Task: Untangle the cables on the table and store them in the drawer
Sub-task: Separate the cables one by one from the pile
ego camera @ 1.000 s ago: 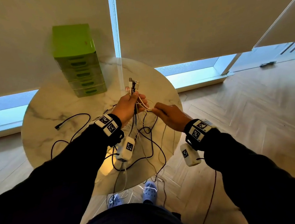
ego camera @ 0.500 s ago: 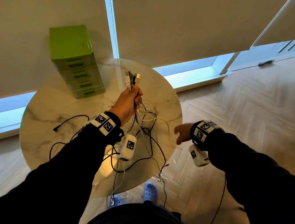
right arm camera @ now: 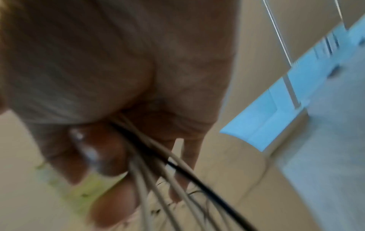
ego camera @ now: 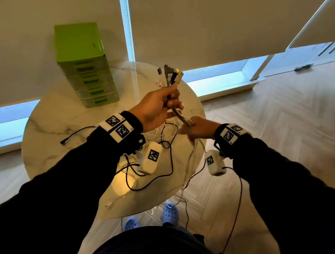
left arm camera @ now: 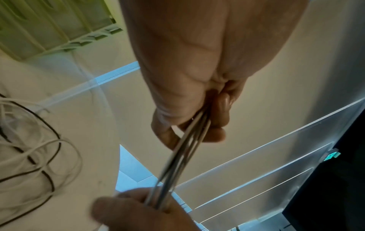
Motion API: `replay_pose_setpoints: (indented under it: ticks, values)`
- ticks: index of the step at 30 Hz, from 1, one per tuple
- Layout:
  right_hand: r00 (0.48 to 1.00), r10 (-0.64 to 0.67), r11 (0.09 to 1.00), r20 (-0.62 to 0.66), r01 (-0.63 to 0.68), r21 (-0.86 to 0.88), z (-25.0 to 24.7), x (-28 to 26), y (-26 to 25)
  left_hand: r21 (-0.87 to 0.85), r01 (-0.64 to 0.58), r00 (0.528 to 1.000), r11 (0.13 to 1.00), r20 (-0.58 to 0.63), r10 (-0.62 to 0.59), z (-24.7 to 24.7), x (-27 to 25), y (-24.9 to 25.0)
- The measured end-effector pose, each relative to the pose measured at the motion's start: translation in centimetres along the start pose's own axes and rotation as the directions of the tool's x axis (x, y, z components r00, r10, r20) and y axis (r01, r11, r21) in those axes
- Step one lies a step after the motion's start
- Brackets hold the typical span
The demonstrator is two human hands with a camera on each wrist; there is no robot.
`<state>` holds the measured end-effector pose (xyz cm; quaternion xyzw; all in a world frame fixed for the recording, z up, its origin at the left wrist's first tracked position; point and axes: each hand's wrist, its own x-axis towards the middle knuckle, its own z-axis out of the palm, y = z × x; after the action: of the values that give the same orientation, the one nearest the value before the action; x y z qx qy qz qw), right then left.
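Observation:
My left hand [ego camera: 168,100] is raised over the round marble table [ego camera: 48,124] and grips a bundle of white and black cables [ego camera: 178,116] just below their plugs [ego camera: 173,74], which stick up above the fist. My right hand [ego camera: 192,128] holds the same bundle a little lower, fingers curled round the strands [right arm camera: 177,164]. In the left wrist view the cables [left arm camera: 187,148] run taut between both hands. Loose loops of black and white cable [ego camera: 165,157] trail over the table and off its near edge. A green drawer unit [ego camera: 83,65] stands at the table's back left, all drawers closed.
A black cable end [ego camera: 63,142] lies on the table's left side. A white plug [ego camera: 108,205] rests near the front edge. Cables hang to the wooden floor by my blue shoes [ego camera: 169,213]. Blinds and a low window sill lie behind the table.
My right hand dropped away to the table's right edge, then came back up and took hold of the bundle below my left hand. The left hand lifted the plugs higher.

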<state>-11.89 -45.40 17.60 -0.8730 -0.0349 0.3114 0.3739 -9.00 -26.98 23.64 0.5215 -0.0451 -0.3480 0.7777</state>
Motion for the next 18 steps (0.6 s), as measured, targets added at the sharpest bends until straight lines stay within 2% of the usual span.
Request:
replay_pose_setpoints:
  ticks: [2,4,7,8,9,11,13,16,18]
  values:
    - [0.978,0.011,0.953,-0.206,-0.073,-0.295,-1.8,0.2,1.6,-0.014,0.039,0.999,0.999,-0.019,-0.039,-0.2,-0.2,-0.8]
    - [0.930,-0.043,0.831,-0.365,-0.170,-0.530,-3.0,0.5,2.9,-0.035,0.013,0.998,0.999,-0.061,-0.015,0.1,-0.1,-1.5]
    - [0.835,-0.073,0.804,-0.545,-0.275,-0.528,-2.8,0.0,4.2,-0.160,-0.137,0.987,0.978,-0.104,0.122,1.0,0.6,-1.5]
    - [0.826,-0.082,0.800,-0.558,-0.279,-0.531,-2.0,-0.2,4.7,-0.208,-0.183,0.979,0.961,-0.124,0.159,1.2,0.9,-1.3]
    - [0.842,-0.097,0.788,-0.531,-0.261,-0.557,-1.0,-0.4,5.0,-0.244,-0.217,0.971,0.945,-0.153,0.183,1.5,1.2,-1.0]
    - [0.917,-0.099,0.758,-0.387,-0.183,-0.626,1.8,-0.5,5.3,-0.266,-0.262,0.953,0.928,-0.225,0.205,1.6,1.8,-0.5]
    - [0.965,-0.090,0.769,-0.248,-0.091,-0.632,4.5,-0.2,5.4,-0.258,-0.285,0.934,0.923,-0.290,0.207,1.5,2.2,-0.2]
    - [0.988,-0.103,0.762,-0.116,0.003,-0.647,6.6,0.2,5.6,-0.222,-0.293,0.915,0.930,-0.349,0.204,0.8,2.3,0.0]
    - [0.994,-0.104,0.782,-0.042,0.056,-0.621,6.2,-0.1,5.9,-0.204,-0.299,0.908,0.932,-0.361,0.213,-0.1,2.0,0.3]
